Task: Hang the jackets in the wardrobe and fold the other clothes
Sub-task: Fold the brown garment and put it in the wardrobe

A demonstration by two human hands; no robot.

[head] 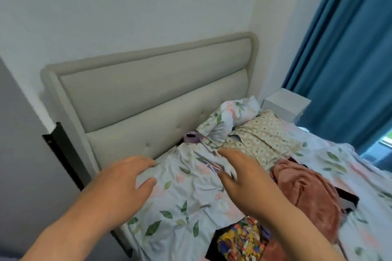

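Note:
Both my hands reach out over the bed's floral sheet [186,193]. My left hand [125,180] hovers near the bed's left edge, fingers relaxed and holding nothing. My right hand [244,176] is stretched toward a beige patterned garment [261,140] and holds nothing; I cannot tell whether its fingertips touch the cloth. A crumpled pink garment [305,193] lies to the right of that hand. A black garment with a colourful print [239,241] sits below my right forearm. A floral pillow [231,116] rests against the headboard.
The padded beige headboard [148,95] stands against the white wall. A small purple object [192,137] lies at its base. A white bedside cabinet [286,104] and blue curtains [347,59] are at the right. A dark strip [61,148] runs along the wall left of the bed.

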